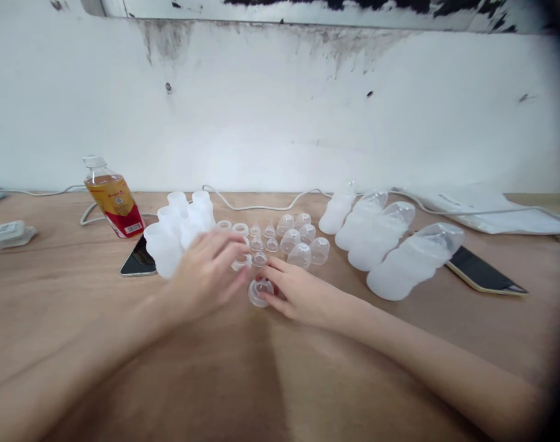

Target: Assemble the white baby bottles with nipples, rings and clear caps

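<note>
My right hand (292,290) has its thumb and fingers around a clear bottle nipple set in a collar ring (260,293), low on the table in front of me. My left hand (210,268), blurred by motion, hovers beside the white bottle bodies (162,245) with its thumb and fingers apart; nothing shows in it. Past its fingertips lie several white collar rings (224,225), partly covered by the hand. Several clear nipples (269,231) stand in rows beyond my right fingers. Clear domed caps (319,250) are grouped just to their right.
Capped white baby bottles (390,273) stand in a slanting row at right, by a dark phone (484,270). Leftward are a drink bottle (116,202), another phone (137,258) and a white adapter (6,233). A cable (261,207) runs along the wall toward white plastic packaging (486,209).
</note>
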Demonstrator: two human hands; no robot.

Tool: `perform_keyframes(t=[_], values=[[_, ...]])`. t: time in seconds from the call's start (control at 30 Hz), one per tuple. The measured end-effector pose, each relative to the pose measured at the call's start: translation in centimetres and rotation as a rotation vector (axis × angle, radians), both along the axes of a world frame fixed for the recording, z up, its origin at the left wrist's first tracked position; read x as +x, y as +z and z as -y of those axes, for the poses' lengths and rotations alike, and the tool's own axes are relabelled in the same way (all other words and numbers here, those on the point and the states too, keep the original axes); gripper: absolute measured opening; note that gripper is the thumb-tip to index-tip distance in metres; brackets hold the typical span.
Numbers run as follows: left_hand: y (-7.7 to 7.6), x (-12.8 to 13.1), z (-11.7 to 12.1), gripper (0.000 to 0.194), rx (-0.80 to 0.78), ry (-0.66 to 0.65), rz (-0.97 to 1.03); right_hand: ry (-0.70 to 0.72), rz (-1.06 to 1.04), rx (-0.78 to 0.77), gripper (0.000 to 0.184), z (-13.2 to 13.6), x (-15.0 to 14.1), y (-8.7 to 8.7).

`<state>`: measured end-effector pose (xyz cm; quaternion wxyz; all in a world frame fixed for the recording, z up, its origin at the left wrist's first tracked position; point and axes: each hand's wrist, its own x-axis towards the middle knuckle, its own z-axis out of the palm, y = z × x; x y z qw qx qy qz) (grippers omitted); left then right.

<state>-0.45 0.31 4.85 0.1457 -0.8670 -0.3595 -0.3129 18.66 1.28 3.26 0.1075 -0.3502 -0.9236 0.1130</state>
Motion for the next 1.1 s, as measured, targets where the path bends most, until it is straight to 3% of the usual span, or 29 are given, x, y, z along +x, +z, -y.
perform_keyframes(t=[0.07,0.17,0.3,0.37,0.43,0.5,0.67,0.77,0.9,1.1], values=[[-1.4,1.1,0.9,0.028,-0.221,-0.055,0.078,0.008,-0.012,0.023,0.017,0.0,0.0,-0.1],[-3.1,1.7,1.4,0.037,-0.483,-0.034,0.114,-0.016,-0.072,0.043,0.012,0.2,-0.2,-0.3],[-3.8,1.4,0.7,0.038,-0.644,-0.052,0.157,-0.087,-0.187,0.007,0.006,0.1,-0.3,-0.6],[-3.6,1.1,0.3,0.038,-0.667,-0.058,0.136,-0.113,-0.230,-0.125,0.007,-0.2,-0.1,-0.6],[-3.1,0.8,0.1,0.035,-0.655,-0.051,0.047,-0.140,-0.262,-0.298,0.011,-0.5,0.1,-0.3],[-2.4,0.4,0.0,0.029,-0.603,-0.006,-0.093,-0.168,-0.247,-0.303,0.012,-0.8,0.4,0.3],[-0.8,0.0,0.5,0.018,-0.377,0.140,-0.497,-0.216,0.157,0.307,0.013,-0.7,1.0,1.3],[-0.4,0.1,0.6,0.019,-0.211,0.213,-0.636,-0.232,0.333,0.434,0.013,-0.5,1.0,0.7],[-0.7,0.2,0.4,0.018,-0.154,0.282,-0.685,-0.288,0.398,0.420,0.016,-0.6,1.1,-0.5],[-1.6,-0.1,-0.2,0.021,-0.187,0.343,-0.556,-0.297,0.339,0.335,0.022,-1.3,1.4,-1.0]])
